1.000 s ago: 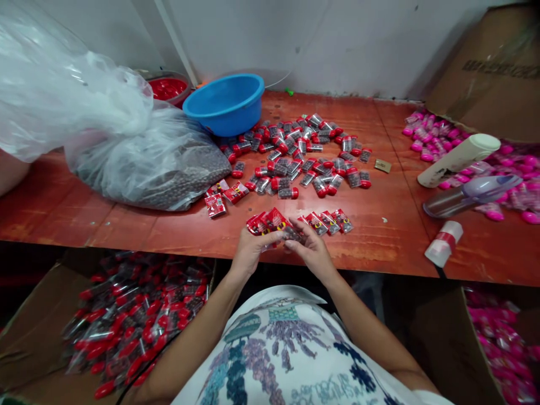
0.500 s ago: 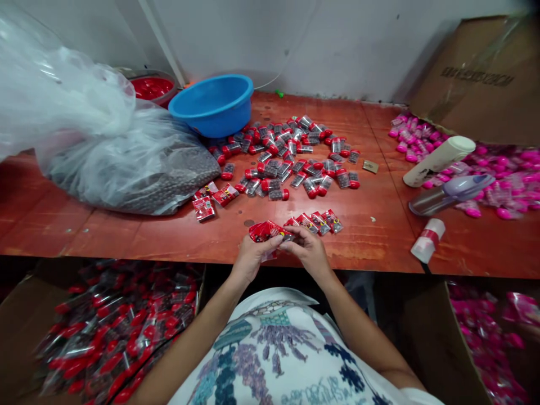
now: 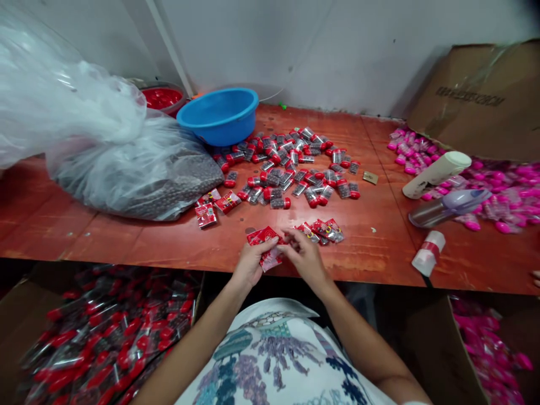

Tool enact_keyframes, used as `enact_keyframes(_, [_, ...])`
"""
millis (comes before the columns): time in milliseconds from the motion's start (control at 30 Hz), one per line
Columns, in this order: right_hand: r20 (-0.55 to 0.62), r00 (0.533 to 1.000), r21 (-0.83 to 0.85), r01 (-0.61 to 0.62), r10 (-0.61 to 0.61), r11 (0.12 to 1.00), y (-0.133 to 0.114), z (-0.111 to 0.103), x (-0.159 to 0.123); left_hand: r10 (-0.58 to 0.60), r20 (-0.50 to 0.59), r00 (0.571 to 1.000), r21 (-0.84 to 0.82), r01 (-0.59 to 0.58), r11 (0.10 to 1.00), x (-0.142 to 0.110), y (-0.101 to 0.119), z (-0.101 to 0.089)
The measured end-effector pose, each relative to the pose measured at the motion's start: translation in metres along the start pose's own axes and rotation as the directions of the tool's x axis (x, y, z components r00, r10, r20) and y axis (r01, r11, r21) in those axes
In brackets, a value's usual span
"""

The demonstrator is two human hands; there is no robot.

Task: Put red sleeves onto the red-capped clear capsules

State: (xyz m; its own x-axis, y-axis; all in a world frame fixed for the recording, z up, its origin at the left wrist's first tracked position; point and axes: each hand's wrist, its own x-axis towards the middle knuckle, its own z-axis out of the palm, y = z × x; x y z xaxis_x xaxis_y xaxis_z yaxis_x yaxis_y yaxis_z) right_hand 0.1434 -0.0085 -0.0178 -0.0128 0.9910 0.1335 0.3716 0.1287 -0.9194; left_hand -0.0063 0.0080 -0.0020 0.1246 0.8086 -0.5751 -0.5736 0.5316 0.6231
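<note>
My left hand [image 3: 252, 261] is closed on a small fan of red printed cards [image 3: 262, 235], thumb on top, just above the table's front edge. My right hand [image 3: 306, 256] has its curled fingers and thumb at the right edge of these cards; the exact contact is partly hidden. Just beyond the right fingers lies an overlapping row of flat red packets [image 3: 323, 230] with yellow and black print. Three similar red packets [image 3: 206, 215] lie to the left, beside the plastic bag. Farther back is a loose pile of small clear containers [image 3: 274, 179] with red caps and dark contents.
On the left a big clear bag [image 3: 139, 180] of dark beads slumps near a blue basin [image 3: 217, 115]. To the right are a white bottle [image 3: 439, 174], a purple-lidded flask [image 3: 449, 207], a white roll [image 3: 429, 253] and pink containers [image 3: 502, 202]. Boxes of filled packs stand below the table edge.
The cards in my left hand have turned and show a pale pink lower part. My right fingers have lifted and loosened slightly. The packets in the row now overlap more. The view has tilted up.
</note>
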Motion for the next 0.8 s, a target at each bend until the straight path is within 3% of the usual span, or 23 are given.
enact_keyframes(100, [0.055,0.998,0.050,0.023,-0.025,0.999,-0.009,0.019,0.011,0.068,0.003,0.998,-0.015,-0.068,0.998,-0.001,0.006,-0.005])
enact_keyframes(267, [0.247,0.963,-0.098,0.136,-0.108,0.986,-0.006,0.012,0.049,0.116,-0.144,0.983,0.009,-0.116,0.993,0.000,0.018,-0.020])
enact_keyframes(333, [0.218,0.974,-0.286,0.127,-0.064,0.950,-0.001,0.010,0.072,0.096,-0.189,0.977,-0.034,-0.104,0.994,0.002,0.020,-0.024])
enact_keyframes(400, [0.107,0.994,-0.505,0.038,0.019,0.862,0.004,0.012,0.093,0.072,-0.205,0.976,-0.097,-0.093,0.991,0.004,0.023,-0.026])
enact_keyframes(500, [0.049,0.991,-0.681,-0.059,0.126,0.730,0.008,0.023,0.112,-0.003,-0.197,0.980,-0.167,-0.030,0.985,0.005,0.028,-0.028])
enact_keyframes(667, [0.183,0.977,-0.716,0.057,0.109,0.696,0.008,0.043,0.096,-0.018,-0.188,0.982,-0.267,-0.033,0.963,0.004,0.035,-0.028])
enact_keyframes(733, [0.252,0.966,-0.665,0.135,0.050,0.735,0.008,0.044,0.081,-0.013,-0.199,0.980,-0.287,-0.045,0.957,0.004,0.037,-0.029])
enact_keyframes(800, [0.236,0.970,-0.547,0.174,-0.049,0.819,0.007,0.041,0.063,-0.009,-0.191,0.982,-0.294,-0.048,0.954,0.004,0.037,-0.030])
